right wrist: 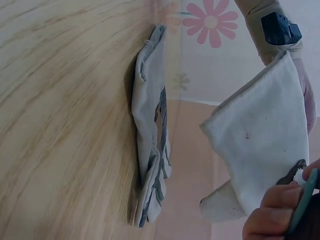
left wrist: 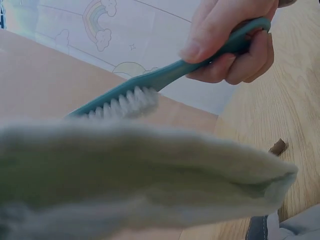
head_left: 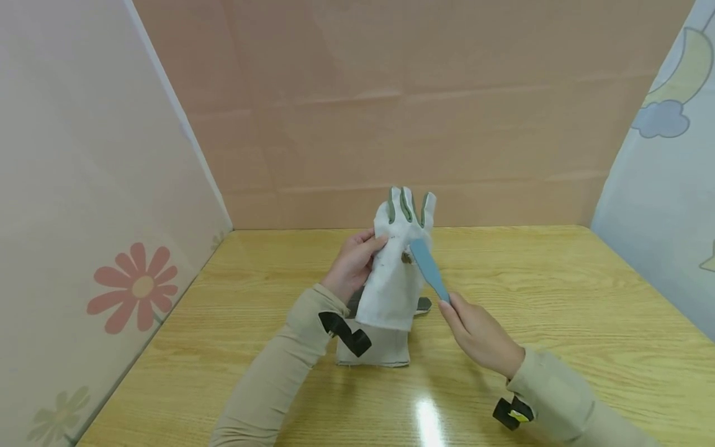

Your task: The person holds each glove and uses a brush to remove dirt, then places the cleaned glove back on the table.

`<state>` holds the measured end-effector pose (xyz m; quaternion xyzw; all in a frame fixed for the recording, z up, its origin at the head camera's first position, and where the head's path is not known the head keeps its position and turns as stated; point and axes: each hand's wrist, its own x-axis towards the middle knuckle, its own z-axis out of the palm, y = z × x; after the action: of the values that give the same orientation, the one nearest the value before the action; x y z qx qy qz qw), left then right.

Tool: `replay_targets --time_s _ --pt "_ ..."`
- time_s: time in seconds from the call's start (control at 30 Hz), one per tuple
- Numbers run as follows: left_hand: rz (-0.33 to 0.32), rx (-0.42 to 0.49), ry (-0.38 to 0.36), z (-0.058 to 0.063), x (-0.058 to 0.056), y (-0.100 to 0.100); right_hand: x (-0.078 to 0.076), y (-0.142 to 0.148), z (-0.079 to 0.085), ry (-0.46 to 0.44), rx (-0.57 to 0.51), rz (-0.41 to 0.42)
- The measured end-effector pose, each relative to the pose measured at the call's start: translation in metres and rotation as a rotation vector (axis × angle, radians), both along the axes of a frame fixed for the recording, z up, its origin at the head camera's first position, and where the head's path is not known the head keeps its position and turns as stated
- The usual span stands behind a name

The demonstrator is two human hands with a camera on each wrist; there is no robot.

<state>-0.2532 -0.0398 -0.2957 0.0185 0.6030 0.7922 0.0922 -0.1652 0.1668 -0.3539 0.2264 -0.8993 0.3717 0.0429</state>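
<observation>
Centrally in the head view, we see a white glove (head_left: 385,292) with green between its fingers, raised and tilted, fingertips toward the top of the frame. Our left hand (head_left: 352,261) holds it at its left edge, the thumb lying on the near face and the other fingers partly hidden behind the cloth. Our right hand (head_left: 480,333), lower right of centre, grips the handle of a blue brush (head_left: 429,268) with curled fingers, as the left wrist view also shows at upper right. The brush head overlaps the glove just beside a dark patch (head_left: 406,257); in the right wrist view we note the white bristles (right wrist: 299,176) at that patch, lower right. We cannot tell how firmly they press.

Below the raised glove, a second glove (head_left: 380,347) lies on the wood-grain table (head_left: 558,298), grey-white with dark parts, its cuff toward the bottom of the frame. We record a black wrist mount (head_left: 347,335) on the left sleeve and another mount (head_left: 511,412) on the right.
</observation>
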Motion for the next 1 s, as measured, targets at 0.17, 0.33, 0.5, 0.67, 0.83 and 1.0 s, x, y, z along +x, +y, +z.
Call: replay_targets --time_s 0.17,0.33,0.5,0.67,0.83,1.0 --pt "0.001 0.004 0.000 0.000 0.000 0.000 0.003 0.004 0.002 0.036 -0.007 0.009" --pt "0.000 -0.001 0.004 0.001 0.001 0.002 -0.001 0.001 0.008 0.149 -0.069 0.002" --pt "-0.016 -0.001 0.009 0.001 0.002 0.005 -0.009 -0.006 0.011 0.140 -0.082 0.008" --pt "-0.003 0.005 0.001 -0.001 0.001 0.005 -0.010 -0.009 0.007 0.078 -0.025 0.007" --pt "0.015 0.037 0.000 -0.002 0.000 0.003 -0.006 -0.006 0.003 0.065 0.002 0.012" --pt "0.007 0.036 0.008 -0.002 0.000 0.001 -0.002 -0.002 0.000 0.042 0.028 0.015"
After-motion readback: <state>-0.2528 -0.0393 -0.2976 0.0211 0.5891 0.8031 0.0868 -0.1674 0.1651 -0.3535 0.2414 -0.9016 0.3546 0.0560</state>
